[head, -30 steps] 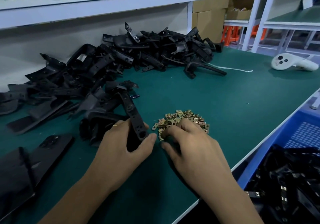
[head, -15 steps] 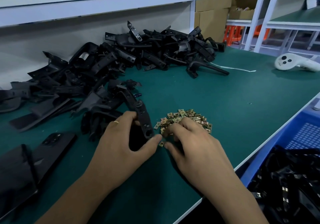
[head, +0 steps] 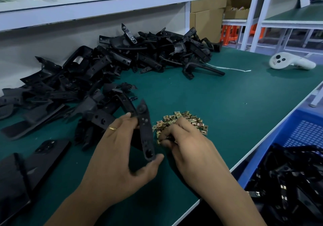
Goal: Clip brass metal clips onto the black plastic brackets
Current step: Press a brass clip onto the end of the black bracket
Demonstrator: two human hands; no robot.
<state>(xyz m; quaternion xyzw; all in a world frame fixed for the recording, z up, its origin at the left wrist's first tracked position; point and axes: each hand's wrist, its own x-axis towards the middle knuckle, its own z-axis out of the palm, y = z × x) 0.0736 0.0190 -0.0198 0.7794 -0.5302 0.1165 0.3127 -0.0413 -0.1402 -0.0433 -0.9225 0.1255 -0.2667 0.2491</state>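
The left hand (head: 120, 148) holds one long, flat black plastic bracket (head: 146, 133) raised off the green bench mat (head: 218, 103), thumb under its near end and fingertips curled round its far part, so the strip stands tilted with its holed face toward the camera. A thin gold ring (head: 112, 128) sits on one finger. Just beside it, the right hand (head: 188, 147) reaches into the near edge of the small heap of brass metal clips (head: 183, 120), fingers bent and pinching at the pile; whether a single clip is actually caught between the fingertips is hard to make out, since the knuckles hide the contact. Behind the hands, a big tangled pile of black plastic brackets (head: 104, 68) runs along the white back wall, its left end cut off by the frame. A dark phone (head: 50, 148) lies flat at the near left. Far right on the mat rests a white handheld controller (head: 290, 63). Below the bench edge, a blue plastic crate (head: 307, 131) holds more black brackets, some showing brass clips, though the crate is cropped and shadowy.
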